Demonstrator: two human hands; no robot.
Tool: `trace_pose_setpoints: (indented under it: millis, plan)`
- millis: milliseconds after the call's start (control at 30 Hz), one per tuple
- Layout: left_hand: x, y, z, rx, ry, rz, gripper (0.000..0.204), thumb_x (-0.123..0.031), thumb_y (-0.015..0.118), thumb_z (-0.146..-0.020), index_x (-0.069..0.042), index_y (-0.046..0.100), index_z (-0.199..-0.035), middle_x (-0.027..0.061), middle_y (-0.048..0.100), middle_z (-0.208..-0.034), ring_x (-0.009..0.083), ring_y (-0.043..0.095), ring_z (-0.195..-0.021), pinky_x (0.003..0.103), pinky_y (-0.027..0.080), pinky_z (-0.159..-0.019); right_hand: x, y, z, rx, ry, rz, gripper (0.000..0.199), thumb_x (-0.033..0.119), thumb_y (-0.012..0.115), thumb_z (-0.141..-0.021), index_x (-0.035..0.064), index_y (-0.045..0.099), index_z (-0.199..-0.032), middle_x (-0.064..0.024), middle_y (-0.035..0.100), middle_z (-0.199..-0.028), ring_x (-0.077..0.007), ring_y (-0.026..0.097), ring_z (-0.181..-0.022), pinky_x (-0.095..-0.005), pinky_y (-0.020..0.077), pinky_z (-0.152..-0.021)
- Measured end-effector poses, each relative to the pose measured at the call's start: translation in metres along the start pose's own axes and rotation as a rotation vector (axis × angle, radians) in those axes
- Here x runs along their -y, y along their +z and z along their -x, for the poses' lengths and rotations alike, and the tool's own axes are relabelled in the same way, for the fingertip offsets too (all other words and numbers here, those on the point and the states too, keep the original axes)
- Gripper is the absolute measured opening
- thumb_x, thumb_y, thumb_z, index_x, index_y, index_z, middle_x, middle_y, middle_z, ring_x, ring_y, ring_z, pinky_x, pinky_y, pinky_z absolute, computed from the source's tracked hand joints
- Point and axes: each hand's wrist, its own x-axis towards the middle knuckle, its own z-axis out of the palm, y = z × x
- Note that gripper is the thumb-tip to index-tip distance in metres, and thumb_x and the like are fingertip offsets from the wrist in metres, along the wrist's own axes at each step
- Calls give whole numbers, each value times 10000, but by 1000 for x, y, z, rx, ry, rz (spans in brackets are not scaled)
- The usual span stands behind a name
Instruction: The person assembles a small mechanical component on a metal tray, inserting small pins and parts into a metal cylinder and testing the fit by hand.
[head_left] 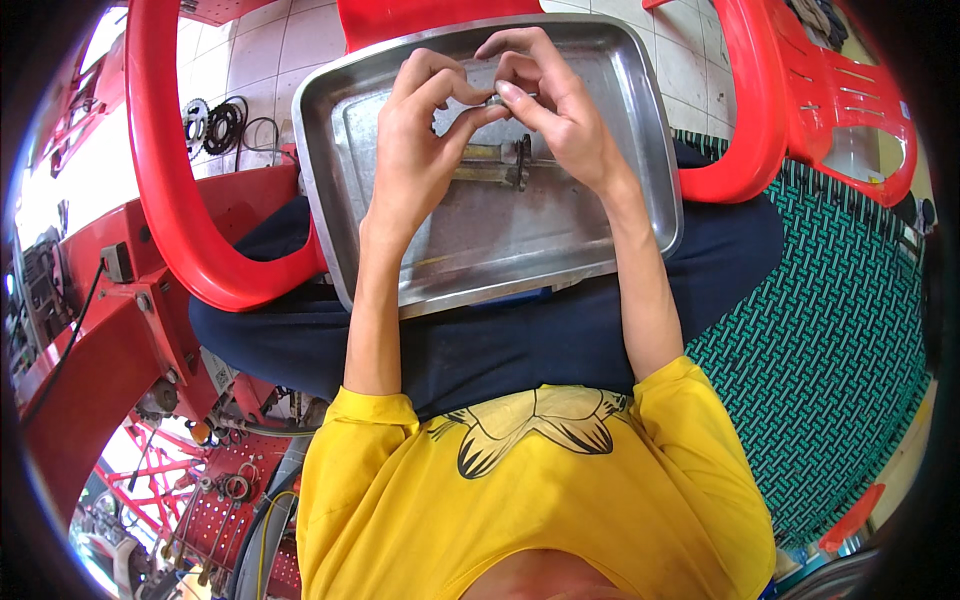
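Note:
Both my hands are raised over a shallow metal tray (570, 235), their fingertips meeting above its far half. Between thumb and forefinger, my left hand (420, 125) pinches a small metal part (495, 100), mostly covered by the fingers. My right hand (560, 105) is closed on the same piece from the other side, thumb pressed to it. Its exact kind is too small to make out. Below the hands, in the tray, lies a metal shaft (484, 172) with a dark toothed gear (523, 162) on it. My wrists partly frame these parts.
A red plastic chair (165, 150) curves round the tray's left side, and another red chair (840, 95) stands at the far right. Green woven matting (820, 350) spreads on the right. Chainrings (215, 125) lie on the tiled floor; a red metal frame (130, 260) with hanging tools (225, 500) is left.

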Motion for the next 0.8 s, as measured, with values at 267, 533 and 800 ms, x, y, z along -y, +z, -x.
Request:
trace_pose_setpoints:
  millis: [267,533,800]
  plan:
    - [1,1,-1,-11,34,2,221,-57,880,-748,-12,718,-892,71,630,-951,191,618,-870,316,491,-763,2,-3,2,-9,63,16,299,34,520,-1006,51,528,-1305,-42,627,-897,-121,644,-879,-309,534,-809]
    - [3,0,0,-9,14,-2,236,-77,884,-751,-33,764,-949,62,645,-956,177,610,-864,314,491,-744,0,2,0,-85,91,-1,236,118,541,-1046,40,557,-1269,-76,711,-931,-109,646,-836,-286,518,-751]
    - [6,0,0,-29,-95,-2,195,-50,816,-831,-43,776,-1021,67,769,-999,155,686,-871,290,519,-768,-12,-1,-6,-309,89,258,334,312,573,-1082,13,577,-1231,-87,744,-802,-122,665,-663,-288,507,-624]
